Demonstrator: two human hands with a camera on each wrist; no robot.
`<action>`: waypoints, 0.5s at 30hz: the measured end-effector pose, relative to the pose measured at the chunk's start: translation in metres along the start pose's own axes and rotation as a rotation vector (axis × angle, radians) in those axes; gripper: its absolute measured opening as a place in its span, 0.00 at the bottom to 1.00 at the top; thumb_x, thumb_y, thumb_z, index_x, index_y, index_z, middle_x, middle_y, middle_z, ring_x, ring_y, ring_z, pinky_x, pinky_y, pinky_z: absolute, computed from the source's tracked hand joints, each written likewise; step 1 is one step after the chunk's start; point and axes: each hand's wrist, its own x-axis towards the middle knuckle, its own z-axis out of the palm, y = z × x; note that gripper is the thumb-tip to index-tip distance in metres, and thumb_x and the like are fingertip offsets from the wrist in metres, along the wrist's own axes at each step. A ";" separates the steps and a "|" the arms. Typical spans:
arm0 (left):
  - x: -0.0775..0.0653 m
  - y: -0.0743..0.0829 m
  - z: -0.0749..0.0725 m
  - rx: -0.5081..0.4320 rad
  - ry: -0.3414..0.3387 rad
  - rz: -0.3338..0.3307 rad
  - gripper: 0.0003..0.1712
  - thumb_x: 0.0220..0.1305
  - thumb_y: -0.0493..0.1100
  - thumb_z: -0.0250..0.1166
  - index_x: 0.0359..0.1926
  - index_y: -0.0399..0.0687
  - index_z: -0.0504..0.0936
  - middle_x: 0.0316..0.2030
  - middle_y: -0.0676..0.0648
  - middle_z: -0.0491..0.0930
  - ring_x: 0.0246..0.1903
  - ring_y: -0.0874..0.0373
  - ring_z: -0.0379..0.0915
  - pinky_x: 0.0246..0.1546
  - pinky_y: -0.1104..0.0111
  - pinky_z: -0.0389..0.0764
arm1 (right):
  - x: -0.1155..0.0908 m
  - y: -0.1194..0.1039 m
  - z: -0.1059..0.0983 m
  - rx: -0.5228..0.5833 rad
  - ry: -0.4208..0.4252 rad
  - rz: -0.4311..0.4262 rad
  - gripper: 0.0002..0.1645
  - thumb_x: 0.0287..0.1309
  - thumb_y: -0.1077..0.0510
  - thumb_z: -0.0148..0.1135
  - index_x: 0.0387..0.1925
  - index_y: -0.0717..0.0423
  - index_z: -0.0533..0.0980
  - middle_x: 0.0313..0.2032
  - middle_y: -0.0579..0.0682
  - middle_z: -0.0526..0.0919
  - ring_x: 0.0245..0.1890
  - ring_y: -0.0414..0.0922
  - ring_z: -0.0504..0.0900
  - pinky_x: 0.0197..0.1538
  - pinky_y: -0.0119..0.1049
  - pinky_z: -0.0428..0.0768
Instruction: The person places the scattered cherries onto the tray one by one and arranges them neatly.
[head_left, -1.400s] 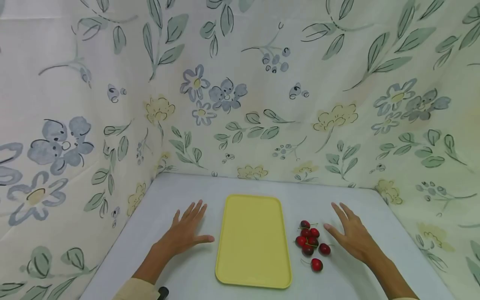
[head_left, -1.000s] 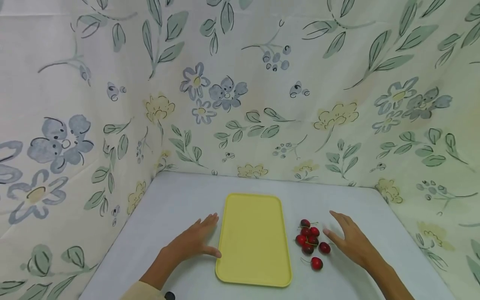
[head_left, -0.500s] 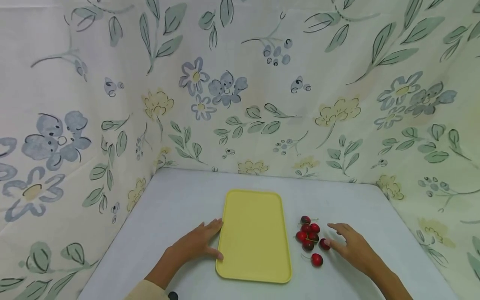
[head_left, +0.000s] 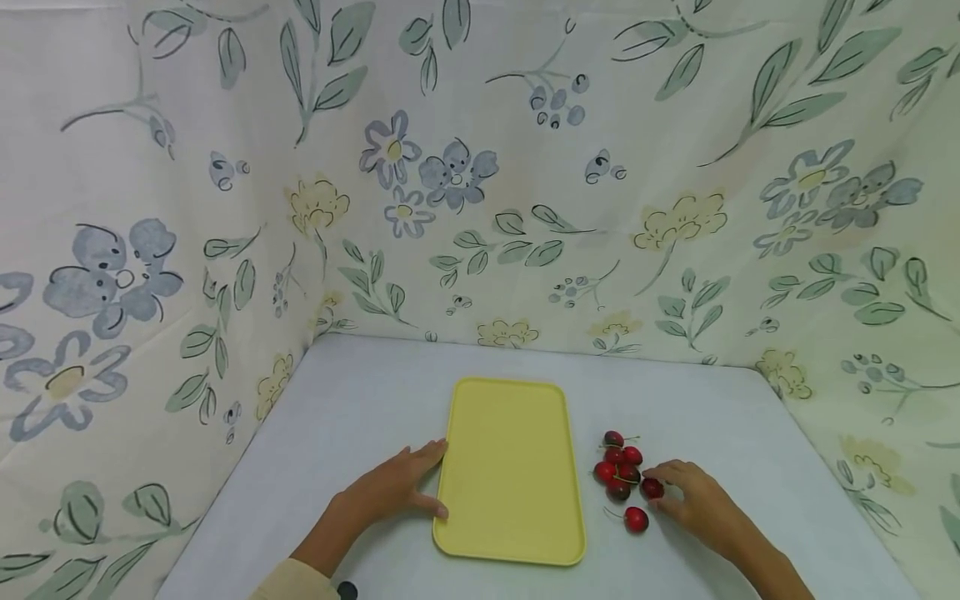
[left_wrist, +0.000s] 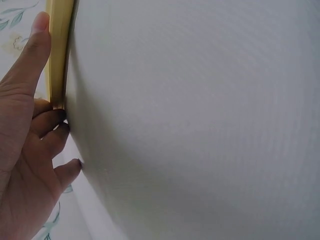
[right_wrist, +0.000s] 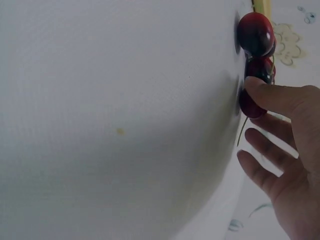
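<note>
In the head view my left hand (head_left: 390, 487) rests at the left edge of a yellow rectangular tray (head_left: 510, 467), thumb and fingers spread along the rim. The left wrist view shows its straight thumb beside the tray's edge (left_wrist: 59, 50), fingertips low near the white tabletop. My right hand (head_left: 693, 504) pinches a dark red cherry (head_left: 651, 487) between thumb and forefinger. In the right wrist view that cherry (right_wrist: 252, 106) is partly hidden by the thumb, its thin stem trailing down, and the other fingers are spread apart.
Several cherries (head_left: 617, 468) lie clustered between the tray and my right hand. A single cherry (head_left: 636, 520) with its stem sits nearer to me. Flower-patterned cloth (head_left: 480, 200) stands behind and beside the white table (head_left: 375, 375).
My left hand has moved right and down onto the tray's edge. My right hand has lowered toward the cherries, and its thumb and forefinger have closed on one.
</note>
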 end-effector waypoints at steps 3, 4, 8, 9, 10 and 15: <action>0.001 -0.001 0.000 -0.009 -0.007 0.005 0.64 0.56 0.65 0.76 0.82 0.38 0.59 0.81 0.39 0.60 0.80 0.43 0.57 0.81 0.42 0.55 | 0.001 -0.001 0.001 0.009 -0.018 0.005 0.23 0.57 0.59 0.79 0.55 0.51 0.86 0.51 0.47 0.88 0.53 0.51 0.85 0.59 0.57 0.86; 0.001 0.000 0.000 -0.011 -0.008 0.006 0.64 0.56 0.65 0.76 0.82 0.38 0.59 0.81 0.39 0.60 0.80 0.43 0.57 0.81 0.42 0.54 | 0.001 0.000 0.002 0.017 -0.021 0.005 0.23 0.57 0.60 0.79 0.55 0.52 0.86 0.51 0.46 0.88 0.52 0.50 0.85 0.59 0.57 0.86; 0.001 -0.001 -0.001 -0.014 -0.016 0.001 0.64 0.56 0.65 0.76 0.82 0.38 0.58 0.81 0.40 0.60 0.81 0.44 0.56 0.82 0.42 0.53 | 0.001 0.001 0.003 0.046 -0.012 -0.007 0.22 0.57 0.62 0.78 0.54 0.53 0.85 0.50 0.46 0.88 0.49 0.45 0.85 0.57 0.53 0.87; 0.001 -0.001 -0.001 -0.015 -0.017 -0.001 0.64 0.56 0.65 0.76 0.82 0.38 0.58 0.81 0.40 0.60 0.81 0.44 0.56 0.82 0.42 0.53 | 0.001 0.001 0.004 0.052 -0.008 -0.012 0.22 0.57 0.62 0.78 0.54 0.54 0.85 0.49 0.46 0.88 0.48 0.45 0.85 0.56 0.53 0.88; 0.001 -0.001 -0.001 -0.014 -0.017 -0.002 0.64 0.56 0.66 0.76 0.82 0.38 0.58 0.81 0.40 0.60 0.81 0.44 0.56 0.82 0.42 0.53 | 0.000 0.002 0.004 0.055 -0.003 -0.014 0.21 0.58 0.62 0.78 0.54 0.54 0.85 0.49 0.45 0.88 0.47 0.44 0.85 0.54 0.51 0.88; 0.001 -0.003 0.001 -0.004 -0.013 0.009 0.64 0.56 0.66 0.76 0.82 0.38 0.58 0.81 0.40 0.60 0.80 0.44 0.57 0.81 0.42 0.54 | -0.003 0.002 0.005 0.061 0.032 -0.002 0.22 0.57 0.62 0.79 0.53 0.56 0.84 0.46 0.44 0.87 0.44 0.42 0.84 0.45 0.39 0.89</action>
